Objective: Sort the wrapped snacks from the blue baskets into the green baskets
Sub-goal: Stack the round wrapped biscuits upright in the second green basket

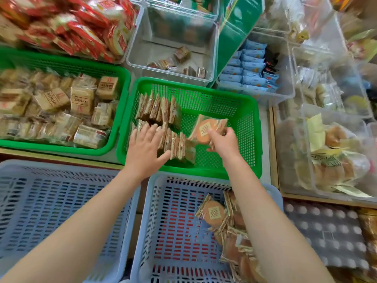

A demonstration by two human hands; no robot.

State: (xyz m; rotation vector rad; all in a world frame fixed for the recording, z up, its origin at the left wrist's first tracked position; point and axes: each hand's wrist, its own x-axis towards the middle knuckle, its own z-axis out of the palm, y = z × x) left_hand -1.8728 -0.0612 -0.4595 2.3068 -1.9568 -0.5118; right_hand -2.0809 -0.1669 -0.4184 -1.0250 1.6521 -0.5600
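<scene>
Wrapped snack (206, 130) pinched in right hand (224, 142) | left hand (144, 147) flat, steadying row (175, 145) | best slotted upright beside row in green basket (247, 111)

Snack rows (161, 111) stand in basket (234, 103), left side.

Clear plastic bins (171, 48) of packaged goods crowd the far side; a grey egg tray (326, 231) sits lower right; lighting is bright, even.
</scene>
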